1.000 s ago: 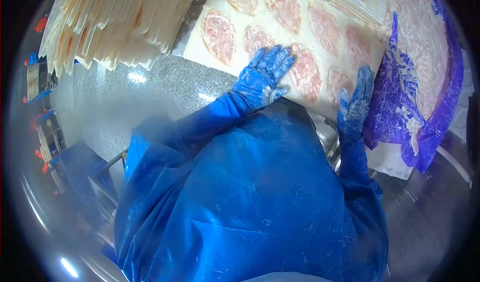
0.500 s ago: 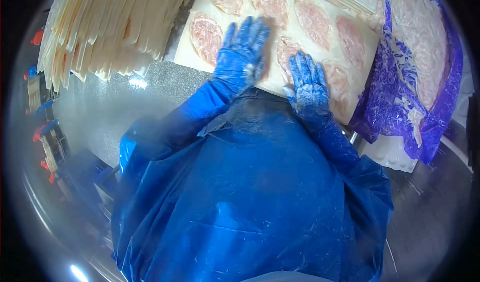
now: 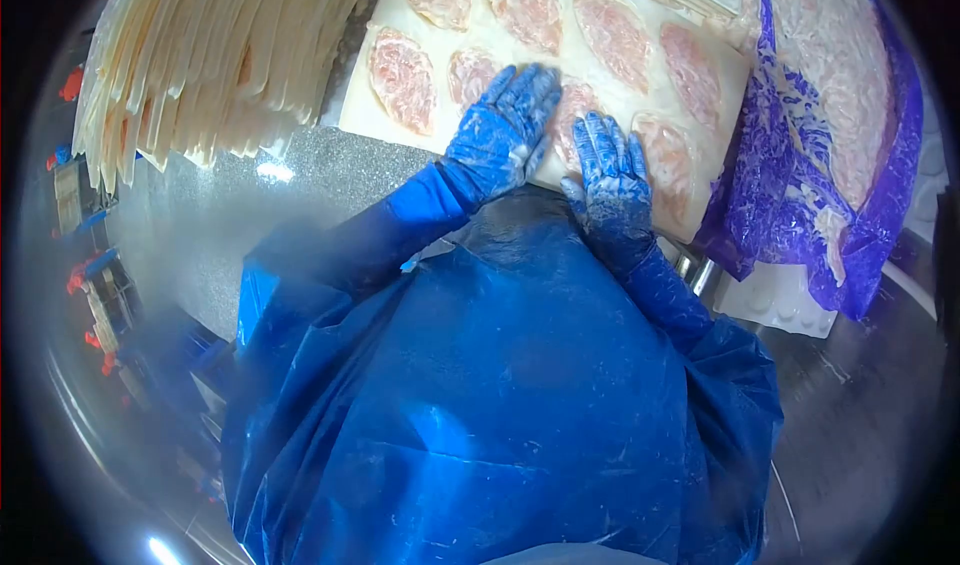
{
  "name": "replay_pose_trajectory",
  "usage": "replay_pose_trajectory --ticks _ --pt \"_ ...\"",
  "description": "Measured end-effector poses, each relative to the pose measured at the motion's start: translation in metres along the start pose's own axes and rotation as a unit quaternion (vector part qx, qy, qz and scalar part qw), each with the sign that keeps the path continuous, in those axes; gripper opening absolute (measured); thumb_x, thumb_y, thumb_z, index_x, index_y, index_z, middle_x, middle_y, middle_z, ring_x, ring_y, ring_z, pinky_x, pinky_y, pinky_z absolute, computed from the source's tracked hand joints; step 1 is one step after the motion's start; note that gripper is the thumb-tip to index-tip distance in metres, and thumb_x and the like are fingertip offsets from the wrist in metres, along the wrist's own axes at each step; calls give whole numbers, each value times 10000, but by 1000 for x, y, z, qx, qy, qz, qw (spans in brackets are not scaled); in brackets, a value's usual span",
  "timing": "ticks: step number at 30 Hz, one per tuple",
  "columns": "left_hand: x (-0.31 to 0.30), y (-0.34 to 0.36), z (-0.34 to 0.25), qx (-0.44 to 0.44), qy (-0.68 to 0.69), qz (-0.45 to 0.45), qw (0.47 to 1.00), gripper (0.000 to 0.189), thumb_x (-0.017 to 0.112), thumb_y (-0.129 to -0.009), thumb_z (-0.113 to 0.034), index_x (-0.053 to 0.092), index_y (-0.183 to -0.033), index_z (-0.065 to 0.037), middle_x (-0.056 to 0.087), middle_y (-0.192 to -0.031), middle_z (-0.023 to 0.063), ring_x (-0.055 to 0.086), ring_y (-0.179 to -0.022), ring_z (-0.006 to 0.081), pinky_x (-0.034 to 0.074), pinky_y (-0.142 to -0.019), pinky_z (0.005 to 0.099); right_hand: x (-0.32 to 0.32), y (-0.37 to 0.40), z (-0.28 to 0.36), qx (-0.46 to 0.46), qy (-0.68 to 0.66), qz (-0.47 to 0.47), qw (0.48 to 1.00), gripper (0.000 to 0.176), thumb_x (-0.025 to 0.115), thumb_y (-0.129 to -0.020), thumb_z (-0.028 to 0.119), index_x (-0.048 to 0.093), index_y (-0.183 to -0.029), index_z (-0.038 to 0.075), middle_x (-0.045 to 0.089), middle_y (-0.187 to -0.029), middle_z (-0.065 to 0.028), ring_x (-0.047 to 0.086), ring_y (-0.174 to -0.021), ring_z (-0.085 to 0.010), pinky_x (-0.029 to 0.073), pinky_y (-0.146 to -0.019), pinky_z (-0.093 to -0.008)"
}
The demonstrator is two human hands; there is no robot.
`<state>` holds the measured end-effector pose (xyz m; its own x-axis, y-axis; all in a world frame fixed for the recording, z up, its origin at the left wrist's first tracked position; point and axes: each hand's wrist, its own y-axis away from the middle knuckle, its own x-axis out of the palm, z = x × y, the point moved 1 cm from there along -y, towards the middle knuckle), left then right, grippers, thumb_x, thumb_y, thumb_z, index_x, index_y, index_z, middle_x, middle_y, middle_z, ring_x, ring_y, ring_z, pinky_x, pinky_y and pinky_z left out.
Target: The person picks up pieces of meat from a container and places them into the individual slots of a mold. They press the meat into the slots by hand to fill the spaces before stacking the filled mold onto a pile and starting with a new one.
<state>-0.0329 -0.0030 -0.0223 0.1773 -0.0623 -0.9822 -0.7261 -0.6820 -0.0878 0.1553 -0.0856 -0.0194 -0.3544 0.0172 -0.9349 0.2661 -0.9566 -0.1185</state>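
While left hand (image 3: 503, 133) lies flat, fillet (image 3: 580, 105) points away

Left hand: your gloved left hand (image 3: 500, 135) lies flat with fingers spread at the near edge of the sheet (image 3: 352, 120).
Right hand: your right hand (image 3: 610, 180) lies palm down just beside it, also flat.
Fillet: one pink fillet (image 3: 572, 105) shows between your two hands, and both touch it.
Sheet: it carries two rows of fillets and rests on the speckled bench (image 3: 290, 195).
Bag: a purple bag (image 3: 800, 185) of meat sits at the sheet's right edge.
Stack: pale sheets (image 3: 210, 55) fan out at the bench's far left corner.
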Motion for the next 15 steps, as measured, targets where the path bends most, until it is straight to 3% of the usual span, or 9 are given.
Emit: replay_pose_trajectory --ticks 1,3,5,7,9,11,12,13,15 --pt "-5 0 -1 -1 -2 0 1000 622 465 -982 -293 337 -1544 -58 292 -1618 163 229 -1515 303 116 -1248 481 1 1 -1 -7 3 -2 1000 638 547 -936 385 454 -1469 46 433 -1527 -163 381 -1420 -337 229 -1194 -532" --pt "-15 -3 -3 -19 -43 87 995 633 449 -991 -307 305 -1560 -69 282 -1623 158 193 -1528 291 79 -1256 463 2 2 -2 -10 6 -6 1000 632 546 -941 381 453 -1467 43 433 -1526 -158 382 -1416 -327 213 -1199 -536" --pt "-15 -14 -5 -32 -85 60 994 652 452 -1002 -368 302 -1561 -69 254 -1634 156 167 -1534 292 49 -1256 470 3 3 -4 -18 8 -6 1000 624 536 -949 375 452 -1467 37 430 -1526 -163 381 -1416 -333 222 -1198 -527" --pt "1 -26 -1 0 72 -21 997 692 473 -1002 -426 285 -1569 -77 209 -1649 152 160 -1535 301 52 -1250 495 2 5 -8 -23 -27 -11 999 608 549 -951 335 451 -1465 26 441 -1519 -173 389 -1415 -334 229 -1198 -513" --pt "9 -25 2 24 100 -3 995 730 496 -996 -461 267 -1575 -79 180 -1657 151 146 -1537 310 56 -1243 515 -7 7 -19 -35 -56 -17 998 592 562 -953 294 450 -1462 14 451 -1512 -183 397 -1414 -335 237 -1197 -498" --pt "-2 -24 -1 2 111 -37 993 734 571 -961 -409 321 -1539 -31 275 -1616 179 210 -1517 337 136 -1232 497 -25 25 -46 15 -154 -151 976 572 513 -989 275 413 -1482 4 496 -1481 -176 411 -1417 -300 240 -1198 -471" --pt "-7 -23 -5 -24 94 -76 992 744 597 -945 -418 337 -1534 -45 286 -1611 181 226 -1511 336 136 -1230 504 -31 33 -65 16 -148 -147 978 572 513 -989 275 413 -1482 4 496 -1481 -176 411 -1417 -300 240 -1198 -471" --pt "-2 -24 -12 -23 100 -77 992 744 597 -945 -418 337 -1534 -45 286 -1611 181 226 -1511 336 136 -1230 504 -35 42 -88 66 -154 -207 964 585 511 -994 272 385 -1501 9 478 -1498 -169 391 -1432 -293 231 -1203 -458" --pt "10 -22 -29 15 113 17 993 749 536 -980 -479 293 -1564 -77 239 -1635 167 172 -1529 326 98 -1233 527 -19 60 -116 120 -160 -264 944 599 508 -999 269 356 -1519 14 461 -1516 -163 370 -1448 -286 222 -1209 -445"
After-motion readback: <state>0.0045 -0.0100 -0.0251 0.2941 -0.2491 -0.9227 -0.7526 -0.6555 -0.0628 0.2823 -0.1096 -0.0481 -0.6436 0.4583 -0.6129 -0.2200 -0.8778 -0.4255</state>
